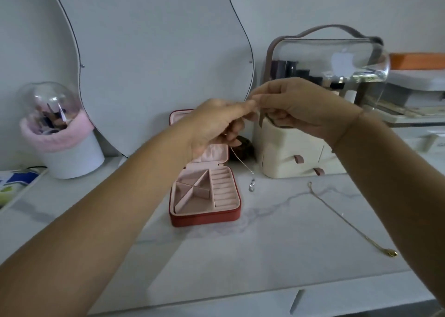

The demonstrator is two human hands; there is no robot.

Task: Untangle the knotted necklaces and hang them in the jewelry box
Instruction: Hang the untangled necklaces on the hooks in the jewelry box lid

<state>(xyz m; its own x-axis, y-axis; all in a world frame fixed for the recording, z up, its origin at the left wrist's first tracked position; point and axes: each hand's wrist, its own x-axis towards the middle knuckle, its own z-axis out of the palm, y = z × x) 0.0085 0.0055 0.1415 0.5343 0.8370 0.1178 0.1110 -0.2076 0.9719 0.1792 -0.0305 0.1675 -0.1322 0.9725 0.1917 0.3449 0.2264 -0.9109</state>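
Note:
A red jewelry box [204,217] with a pink lining stands open on the marble table, its lid upright behind my left hand. Both hands are raised above it and meet fingertip to fingertip. My left hand [214,126] and my right hand [301,109] each pinch the thin silver necklace [242,166]. Its chain hangs down from my left hand to a small clear pendant just above the table, right of the box. A gold necklace [349,219] lies stretched out on the table under my right forearm.
A wavy-edged mirror [156,52] leans on the wall behind. A cream drawer organiser [289,153] with a clear domed lid stands at the right, a white pot with a pink fluffy rim [62,143] at the left. A dark round object [245,148] lies beside the box.

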